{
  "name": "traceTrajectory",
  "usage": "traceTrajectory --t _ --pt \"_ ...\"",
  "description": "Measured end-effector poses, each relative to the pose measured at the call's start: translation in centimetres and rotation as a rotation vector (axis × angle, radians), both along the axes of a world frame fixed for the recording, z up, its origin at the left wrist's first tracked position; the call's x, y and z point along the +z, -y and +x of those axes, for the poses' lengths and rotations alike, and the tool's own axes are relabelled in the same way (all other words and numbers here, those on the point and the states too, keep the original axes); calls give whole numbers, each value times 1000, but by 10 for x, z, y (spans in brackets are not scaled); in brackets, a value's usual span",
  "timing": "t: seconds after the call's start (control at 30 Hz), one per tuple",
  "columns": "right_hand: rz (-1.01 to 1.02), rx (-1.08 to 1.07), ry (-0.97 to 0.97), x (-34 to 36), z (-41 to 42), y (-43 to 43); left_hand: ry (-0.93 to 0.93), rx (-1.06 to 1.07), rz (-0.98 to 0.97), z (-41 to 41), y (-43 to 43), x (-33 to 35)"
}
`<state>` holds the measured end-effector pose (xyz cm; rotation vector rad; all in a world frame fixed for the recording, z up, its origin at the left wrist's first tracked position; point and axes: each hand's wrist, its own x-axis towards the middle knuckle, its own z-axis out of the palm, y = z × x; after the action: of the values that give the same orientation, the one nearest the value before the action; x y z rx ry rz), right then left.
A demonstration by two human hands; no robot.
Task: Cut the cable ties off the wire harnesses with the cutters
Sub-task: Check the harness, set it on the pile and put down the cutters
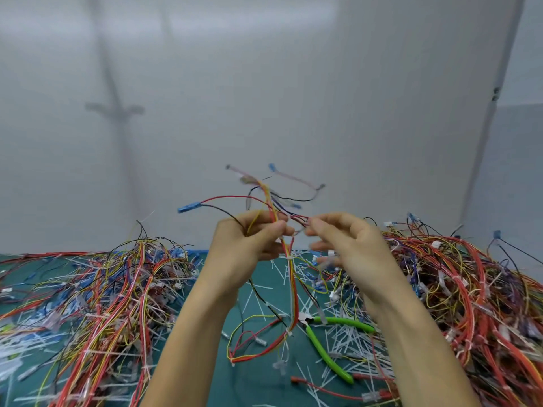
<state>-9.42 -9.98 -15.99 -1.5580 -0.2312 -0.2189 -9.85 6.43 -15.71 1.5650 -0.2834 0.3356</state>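
A heap of red, yellow, blue and black wires (117, 292) lies on the left of the green tabletop (258, 383), with white tie offcuts mixed through it.

Just right of that heap, the left hand (252, 240) is raised in front of the pale wall (264, 98). Its fingers and thumb are curled tight round the wire harness (291, 289) near its upper end. Above the hand, loose strands fan out, and one of them ends in a blue connector (188, 207). Below the hand, the red and yellow bundle hangs down to the tabletop. A white cable tie (289, 257) sits round it just under the hands, and another lies lower down.

The right hand (349, 240) is at the same height, close beside the left. Its forefinger and thumb pinch the thin red and dark strands that cross over from the left hand. Its lower fingers are bent and blurred.

The green-handled cutters (324, 350) lie on the tabletop below the right forearm. No hand holds them, and their head touches the hanging bundle's lower end. Cut white ties (349, 340) lie scattered around them.

On the far right sits a bigger, mostly red heap of harnesses (464, 295).
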Motion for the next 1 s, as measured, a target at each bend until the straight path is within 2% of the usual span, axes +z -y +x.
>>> traceTrajectory --t 0.1,0.17,0.3,0.5,0.6,0.7,0.77,0.87,1.0 --pt "-268 198 -52 -2 -4 -2 -28 37 -163 1 -1 1" --pt "-325 292 -31 -4 -7 -8 -44 60 -229 2 -3 0" --pt "-144 277 -8 -6 -8 -16 -53 42 -281 4 -7 0" --pt "12 197 67 -5 -8 -21 -107 -48 -301 5 -5 1" --pt "90 163 98 -4 -8 -21 -162 -111 -166 4 -6 0" --pt "149 102 123 -3 -7 -18 -203 -196 251 1 -17 -4" --pt "188 68 118 -3 -6 -15 -254 -253 431 1 -27 -7" --pt "199 43 105 -3 -4 -9 -324 -298 469 2 -39 -9" --pt "236 33 86 -3 -3 -4 -286 -231 336 4 -40 -10"
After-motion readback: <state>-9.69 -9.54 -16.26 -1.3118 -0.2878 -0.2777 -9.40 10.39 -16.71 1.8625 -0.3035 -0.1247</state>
